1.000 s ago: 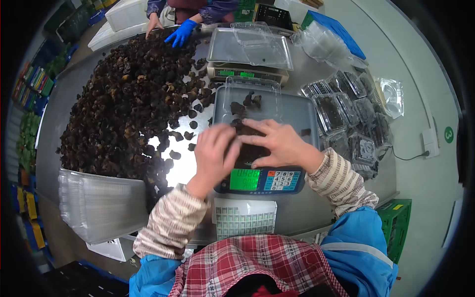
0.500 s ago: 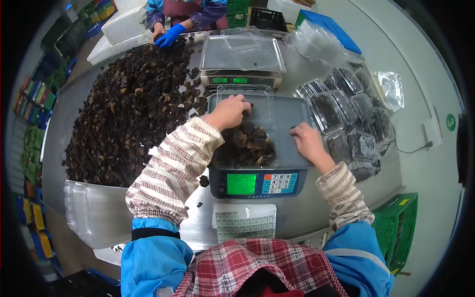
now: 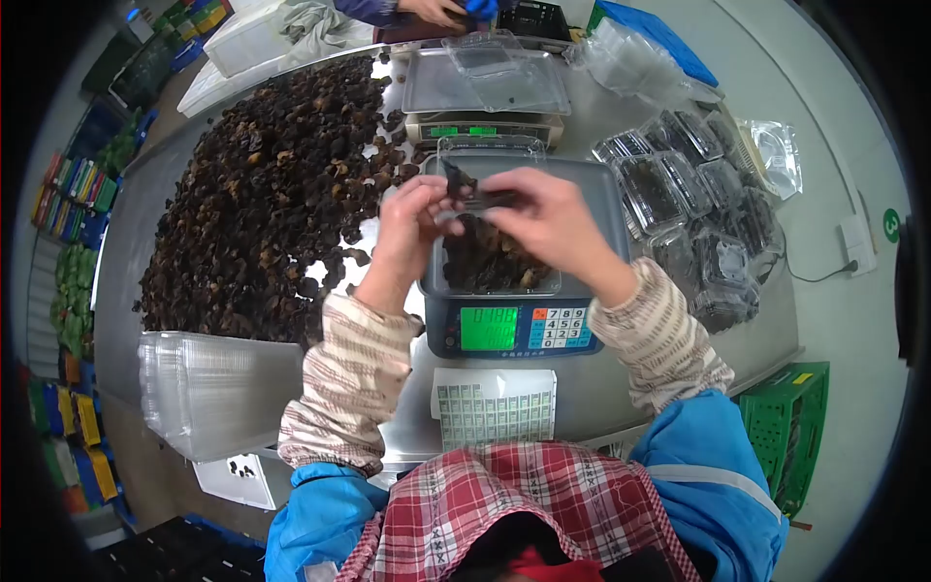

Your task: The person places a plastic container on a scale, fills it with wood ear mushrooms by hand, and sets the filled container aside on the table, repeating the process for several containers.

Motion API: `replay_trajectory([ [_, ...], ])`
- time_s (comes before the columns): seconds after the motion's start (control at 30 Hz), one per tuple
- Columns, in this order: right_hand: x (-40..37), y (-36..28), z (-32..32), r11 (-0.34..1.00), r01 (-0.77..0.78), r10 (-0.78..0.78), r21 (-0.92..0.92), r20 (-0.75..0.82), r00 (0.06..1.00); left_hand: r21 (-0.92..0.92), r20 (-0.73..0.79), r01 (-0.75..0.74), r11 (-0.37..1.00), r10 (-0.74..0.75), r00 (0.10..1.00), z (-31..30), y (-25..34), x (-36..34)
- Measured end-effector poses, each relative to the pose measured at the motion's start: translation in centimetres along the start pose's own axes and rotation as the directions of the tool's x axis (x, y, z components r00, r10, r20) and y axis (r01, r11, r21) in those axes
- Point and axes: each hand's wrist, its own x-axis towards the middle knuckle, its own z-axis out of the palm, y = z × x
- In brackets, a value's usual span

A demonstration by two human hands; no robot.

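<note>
My left hand (image 3: pixel 405 225) is above the left side of an open clear plastic box (image 3: pixel 490 153), its fingers closed on a dark wood ear mushroom (image 3: pixel 460 181). Coming in from the right, my right hand (image 3: pixel 555 215) is curled round more dark mushroom, partly hidden by the fingers. Below both hands, brown-black mushrooms (image 3: pixel 490 262) fill the near part of the box, which rests on the grey pan of a digital scale (image 3: pixel 593 194). The scale's green display (image 3: pixel 488 328) is lit.
A large mushroom heap (image 3: pixel 252 204) covers the table's left. Stacked clear boxes (image 3: pixel 223 388) stand at front left; filled, lidded boxes (image 3: pixel 655 194) pile at right. A label sheet (image 3: pixel 495 407) lies in front. Behind are a second scale (image 3: pixel 485 131) and a co-worker's hands (image 3: pixel 436 12).
My right hand has moved left from the scale's right edge to meet my left hand over the box. Both now hold mushrooms. The co-worker's hands have left the heap.
</note>
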Motion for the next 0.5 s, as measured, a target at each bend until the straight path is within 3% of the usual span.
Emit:
replay_trajectory([
  [0.03,0.7,-0.8,1.2,0.991,0.117,-0.113,-0.065,0.067,0.991,-0.138,-0.027,0.066,0.988,-0.07,0.997,0.2,-0.7,-0.8],
  [0.1,1.7,-2.1,2.4,1.0,0.015,-0.007,-0.027,0.261,0.965,-0.293,-0.241,-0.024,0.956,-0.05,0.969,1.3,-1.4,-2.0],
  [0.17,3.6,0.0,2.8,0.988,-0.132,0.123,0.081,0.108,0.987,-0.262,-0.286,-0.014,0.965,-0.064,0.956,-1.2,-1.8,-2.8],
  [0.2,4.8,2.6,2.1,0.982,-0.088,0.095,-0.165,0.037,0.995,-0.289,-0.309,0.0,0.957,-0.093,0.947,-3.1,-2.7,-2.7],
  [0.23,5.6,4.9,1.5,0.891,-0.133,0.166,-0.435,0.038,0.985,-0.316,-0.329,0.009,0.949,-0.119,0.937,-4.0,-3.1,-2.8],
  [0.3,6.2,6.9,2.6,0.718,-0.246,0.388,-0.651,0.081,0.918,-0.348,-0.342,0.03,0.937,-0.157,0.926,-4.1,-3.0,-4.0],
  [0.37,7.1,7.9,3.8,0.673,-0.22,0.429,-0.706,0.131,0.894,-0.327,-0.331,0.024,0.945,-0.138,0.933,-4.7,-3.5,-4.4],
  [0.43,8.2,10.0,4.6,0.708,-0.199,0.4,-0.677,0.153,0.904,-0.353,-0.34,0.038,0.935,-0.166,0.926,-4.2,-3.1,-4.9],
  [0.5,9.1,11.9,4.7,0.749,-0.089,0.346,-0.656,0.273,0.897,-0.376,-0.324,0.037,0.926,-0.169,0.931,-4.6,-3.4,-5.0],
])
